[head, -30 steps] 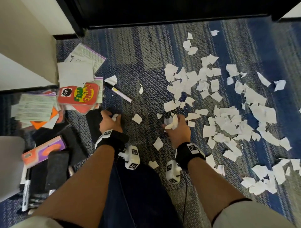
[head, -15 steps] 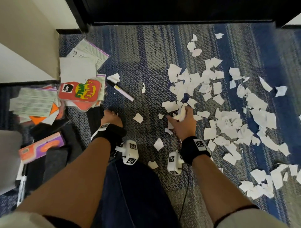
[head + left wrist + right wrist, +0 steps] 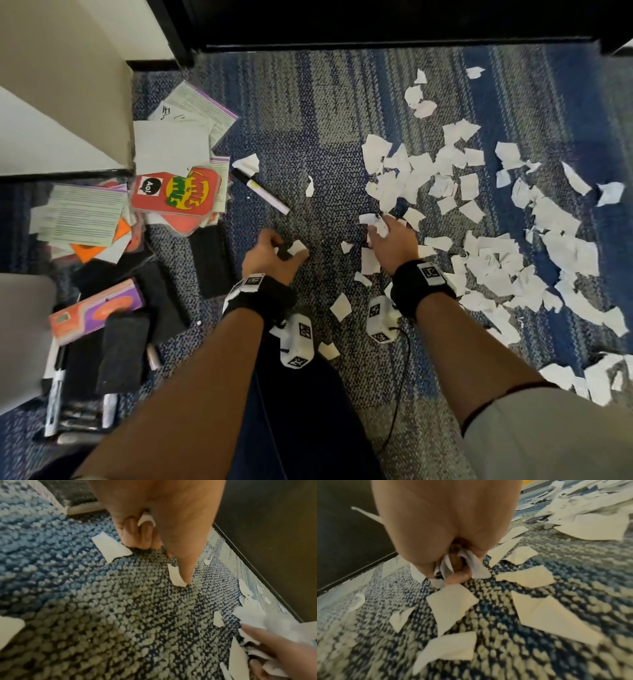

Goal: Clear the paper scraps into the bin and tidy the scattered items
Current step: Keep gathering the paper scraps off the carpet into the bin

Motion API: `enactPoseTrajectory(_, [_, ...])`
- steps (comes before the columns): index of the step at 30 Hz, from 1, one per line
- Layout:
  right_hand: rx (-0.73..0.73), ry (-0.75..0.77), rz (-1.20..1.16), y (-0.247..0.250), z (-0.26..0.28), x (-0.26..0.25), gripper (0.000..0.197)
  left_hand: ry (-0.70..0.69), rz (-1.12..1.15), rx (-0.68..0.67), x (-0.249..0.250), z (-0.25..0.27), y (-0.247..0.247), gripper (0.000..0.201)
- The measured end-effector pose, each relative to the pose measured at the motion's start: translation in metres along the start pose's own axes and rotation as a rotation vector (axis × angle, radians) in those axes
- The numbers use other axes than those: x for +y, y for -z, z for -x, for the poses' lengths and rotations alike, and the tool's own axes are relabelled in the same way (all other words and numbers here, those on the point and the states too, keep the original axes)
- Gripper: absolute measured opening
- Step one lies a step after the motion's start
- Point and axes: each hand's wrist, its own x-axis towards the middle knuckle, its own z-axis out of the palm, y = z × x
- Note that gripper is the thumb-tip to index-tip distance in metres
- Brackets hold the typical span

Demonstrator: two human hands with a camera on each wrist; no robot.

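Paper scraps (image 3: pixel 486 253) beside "Aoj" card (image 3: pixel 176 193)

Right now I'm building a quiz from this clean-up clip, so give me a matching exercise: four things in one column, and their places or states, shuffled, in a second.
Things
1. left hand
2. right hand
3. marker
4. red game card

Places or states
A. lies on the carpet between the card pile and the scraps
B. grips a crumpled wad of paper scraps
C. on top of the pile of cards and leaflets
D. pinches one small paper scrap at the carpet

Pairs: 1-D, 2-B, 3-A, 4-C
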Motion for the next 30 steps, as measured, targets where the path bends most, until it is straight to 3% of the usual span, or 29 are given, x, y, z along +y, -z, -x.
enactPoseTrajectory(4, [-0.039, -0.087, -0.338, 0.007, 0.012, 0.008, 0.020, -0.040, -0.071, 0.021, 0.001, -0.009, 0.002, 0.039])
enactPoseTrajectory(7, [0.044, -0.056, -0.401, 0.006, 0.021, 0.018, 0.005, -0.078, -0.100, 0.012, 0.005, -0.012, -0.002, 0.029])
enactPoseTrajectory(9, [0.036, -0.011, -0.375, 0.001, 0.024, 0.015, 0.018, -0.079, -0.097, 0.040, 0.009, -0.011, -0.004, 0.028])
enactPoseTrajectory(11, [-0.079, 0.025, -0.336, -0.004, 0.029, 0.006, 0.032, -0.017, -0.017, 0.072, 0.011, -0.010, -0.003, 0.026])
enactPoseTrajectory(14, [-0.151, 0.069, -0.307, -0.010, 0.032, -0.003, 0.029, 0.013, 0.235, 0.050, 0.010, -0.014, -0.003, 0.010])
enactPoseTrajectory(15, [-0.144, 0.053, -0.322, -0.010, 0.032, -0.003, 0.032, 0.004, 0.313, 0.047, 0.011, -0.016, -0.003, 0.015])
enactPoseTrajectory(17, [-0.122, 0.032, -0.344, -0.012, 0.033, -0.003, 0.036, -0.043, 0.370, 0.075, 0.020, -0.020, 0.001, 0.020])
enactPoseTrajectory(20, [-0.034, 0.174, -0.096, -0.018, 0.030, 0.001, 0.033, -0.167, 0.362, 0.145, 0.042, -0.030, 0.003, 0.028])
enactPoseTrajectory(22, [-0.007, 0.202, -0.022, -0.022, 0.026, 0.001, 0.039, -0.270, 0.489, 0.163, 0.058, -0.041, 0.000, 0.038])
enactPoseTrajectory(24, [0.026, 0.192, 0.001, -0.025, 0.021, 0.002, 0.037, -0.301, 0.551, 0.173, 0.067, -0.056, -0.005, 0.033])
enactPoseTrajectory(27, [0.078, 0.219, 0.060, -0.029, 0.018, 0.006, 0.017, -0.219, 0.411, 0.150, 0.085, -0.067, -0.008, 0.024])
enactPoseTrajectory(30, [0.053, 0.201, 0.051, -0.029, 0.017, 0.007, 0.009, -0.157, 0.174, 0.219, 0.088, -0.078, -0.011, 0.037])
